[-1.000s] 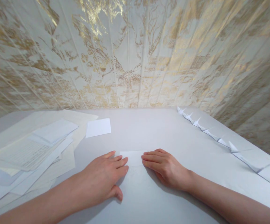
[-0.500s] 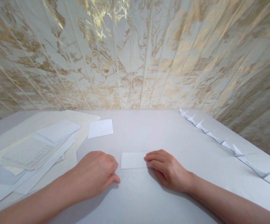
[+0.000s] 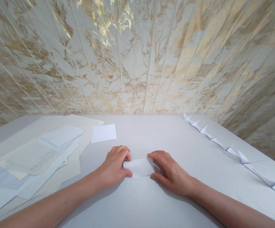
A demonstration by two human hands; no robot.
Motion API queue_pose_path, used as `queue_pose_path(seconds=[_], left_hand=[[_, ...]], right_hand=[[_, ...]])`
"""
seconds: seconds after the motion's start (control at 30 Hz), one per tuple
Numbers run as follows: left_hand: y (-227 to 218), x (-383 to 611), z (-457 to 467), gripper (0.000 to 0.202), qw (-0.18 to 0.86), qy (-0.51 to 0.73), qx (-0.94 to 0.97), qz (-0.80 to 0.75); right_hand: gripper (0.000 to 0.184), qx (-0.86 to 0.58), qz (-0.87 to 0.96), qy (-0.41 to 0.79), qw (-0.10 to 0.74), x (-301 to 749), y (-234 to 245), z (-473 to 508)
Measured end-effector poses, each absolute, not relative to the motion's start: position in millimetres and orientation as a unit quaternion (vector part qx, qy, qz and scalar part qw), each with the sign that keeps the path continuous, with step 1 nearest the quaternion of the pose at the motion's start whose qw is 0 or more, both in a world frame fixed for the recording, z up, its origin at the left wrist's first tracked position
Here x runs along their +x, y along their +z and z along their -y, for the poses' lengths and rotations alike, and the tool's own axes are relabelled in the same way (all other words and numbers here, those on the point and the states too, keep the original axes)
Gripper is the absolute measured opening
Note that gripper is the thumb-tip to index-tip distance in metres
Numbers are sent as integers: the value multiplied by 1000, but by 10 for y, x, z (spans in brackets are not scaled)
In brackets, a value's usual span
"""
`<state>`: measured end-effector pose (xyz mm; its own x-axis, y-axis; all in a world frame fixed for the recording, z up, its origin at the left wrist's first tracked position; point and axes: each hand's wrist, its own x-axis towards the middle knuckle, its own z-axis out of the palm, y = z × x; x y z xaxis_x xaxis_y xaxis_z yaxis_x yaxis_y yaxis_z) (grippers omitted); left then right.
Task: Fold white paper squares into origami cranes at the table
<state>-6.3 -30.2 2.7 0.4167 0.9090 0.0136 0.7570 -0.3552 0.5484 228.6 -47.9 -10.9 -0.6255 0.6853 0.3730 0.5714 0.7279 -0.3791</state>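
A small white rectangle of paper, which seems folded, is at the middle of the table between my hands. My left hand grips its left end, fingers curled over the far corner and thumb at the near corner. At the right end, my right hand holds it the same way, fingertips at the far edge and thumb at the near one. The paper looks slightly tilted, its right end a little raised. Beyond my left hand lies a flat white sheet of paper, apart from both hands.
Loose papers, some with writing, overlap on the left of the white table. Along the right edge runs a row of several pointed folded-paper figures, resembling origami cranes. Behind stands a gold-patterned, pleated backdrop.
My left hand has moved right and taken hold of the paper's left end. My right thumb has come out to the near corner. The paper has shifted slightly and tilted.
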Motion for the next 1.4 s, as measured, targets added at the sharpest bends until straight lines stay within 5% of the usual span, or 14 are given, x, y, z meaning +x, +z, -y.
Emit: queue_pose_path(seconds=[0.47,0.6,0.87,1.1,1.4], left_hand=[[-3,-45,436,3,270,403,746,-457],[-50,-53,429,15,274,445,769,-369],[-53,-52,385,22,198,436,785,-393],[-71,-26,405,24,152,316,833,-429],[62,-95,606,27,188,183,886,-383]], right_hand=[[41,-357,839,177,371,2247,-111,515],[21,-305,825,209,426,2090,-83,524],[47,-231,906,95,342,1914,-111,529],[23,-214,923,-22,318,1957,-123,458],[26,-252,925,116,260,2043,-87,443]])
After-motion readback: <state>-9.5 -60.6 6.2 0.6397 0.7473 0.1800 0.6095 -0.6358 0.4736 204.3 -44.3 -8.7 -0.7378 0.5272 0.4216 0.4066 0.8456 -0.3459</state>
